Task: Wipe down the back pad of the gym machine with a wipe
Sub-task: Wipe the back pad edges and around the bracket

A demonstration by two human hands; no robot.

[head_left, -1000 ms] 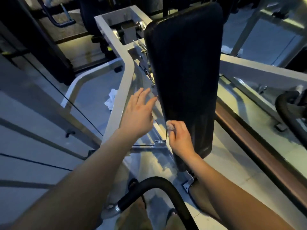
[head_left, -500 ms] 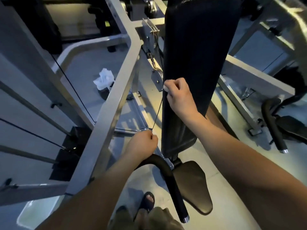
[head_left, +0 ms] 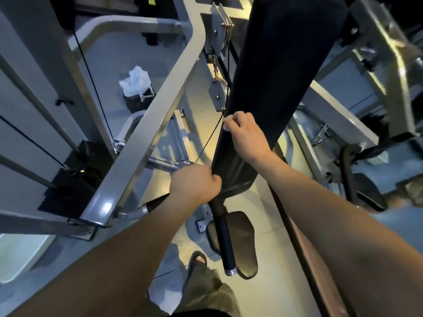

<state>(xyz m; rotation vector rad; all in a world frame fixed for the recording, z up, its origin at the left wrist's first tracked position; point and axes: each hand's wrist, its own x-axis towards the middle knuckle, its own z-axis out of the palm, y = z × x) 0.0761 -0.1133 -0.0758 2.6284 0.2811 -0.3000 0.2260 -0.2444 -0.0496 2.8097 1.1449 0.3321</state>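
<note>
Left hand now clamped on handle (bracing, likely); right hand, pinching wipe, has climbed pad edge, wiping under way.

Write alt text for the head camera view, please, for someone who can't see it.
A person's right hand pinches a barely visible white wipe against the side edge of a tall black back pad. Their left hand grips a black handle below.
</note>
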